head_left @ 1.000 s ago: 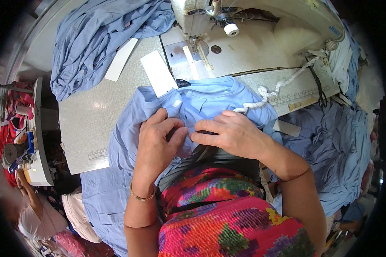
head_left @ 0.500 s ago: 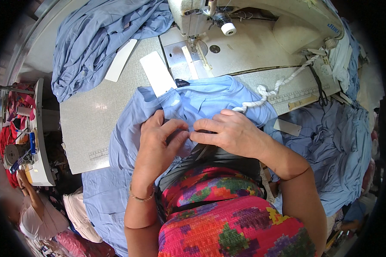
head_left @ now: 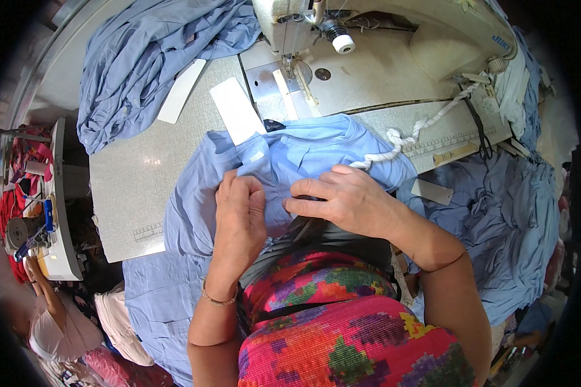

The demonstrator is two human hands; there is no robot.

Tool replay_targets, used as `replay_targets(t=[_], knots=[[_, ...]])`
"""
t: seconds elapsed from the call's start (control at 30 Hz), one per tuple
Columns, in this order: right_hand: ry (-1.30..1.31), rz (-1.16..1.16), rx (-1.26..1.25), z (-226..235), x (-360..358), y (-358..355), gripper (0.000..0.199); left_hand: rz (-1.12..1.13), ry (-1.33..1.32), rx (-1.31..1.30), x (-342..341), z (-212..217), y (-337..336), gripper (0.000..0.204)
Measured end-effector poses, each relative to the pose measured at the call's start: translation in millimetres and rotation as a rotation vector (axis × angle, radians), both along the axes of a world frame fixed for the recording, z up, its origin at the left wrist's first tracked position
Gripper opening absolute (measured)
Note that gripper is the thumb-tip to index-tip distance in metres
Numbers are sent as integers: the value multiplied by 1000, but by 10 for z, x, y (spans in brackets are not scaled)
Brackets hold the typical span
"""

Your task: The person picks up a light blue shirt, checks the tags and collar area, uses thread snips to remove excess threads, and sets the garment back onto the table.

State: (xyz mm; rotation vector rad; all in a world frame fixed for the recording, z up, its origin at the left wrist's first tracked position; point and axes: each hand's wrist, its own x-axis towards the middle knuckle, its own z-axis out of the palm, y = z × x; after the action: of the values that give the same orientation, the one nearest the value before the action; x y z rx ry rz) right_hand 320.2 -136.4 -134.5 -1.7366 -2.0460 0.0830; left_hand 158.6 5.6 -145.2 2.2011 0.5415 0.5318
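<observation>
A light blue shirt [head_left: 316, 151] lies bunched at the table's near edge, its round neckline toward the sewing machine. A black label [head_left: 274, 125] shows at that neckline, with a white tag [head_left: 237, 109] beside it. My left hand [head_left: 240, 216] is closed on the cloth left of the middle, its fingers curled into the fabric. Just to the right, my right hand [head_left: 348, 201] pinches the shirt near its lower edge, thumb hidden. A small gap separates the two hands. Below them, the hanging part of the cloth is partly hidden by my forearms and lap.
The sewing machine [head_left: 394, 51] stands beyond the shirt, its needle area near the top middle. A blue garment pile [head_left: 155, 64] lies far left, another [head_left: 490, 226] at right. A white twisted cord [head_left: 426, 122] crosses the table. Another person [head_left: 61, 326] sits at lower left.
My left hand has shifted slightly away from my right hand and turned, its thumb and index finger drawing in against the cloth. My right hand stays almost still.
</observation>
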Motion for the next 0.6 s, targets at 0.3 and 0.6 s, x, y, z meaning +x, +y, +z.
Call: replay_targets(t=[0.3, 0.6], knots=[[-7, -13, 16, -45, 7, -1, 28, 234, -239, -14, -57, -42, 121, 3], [11, 10, -22, 18, 2, -6, 24, -45, 19, 457, -110, 24, 0, 21]])
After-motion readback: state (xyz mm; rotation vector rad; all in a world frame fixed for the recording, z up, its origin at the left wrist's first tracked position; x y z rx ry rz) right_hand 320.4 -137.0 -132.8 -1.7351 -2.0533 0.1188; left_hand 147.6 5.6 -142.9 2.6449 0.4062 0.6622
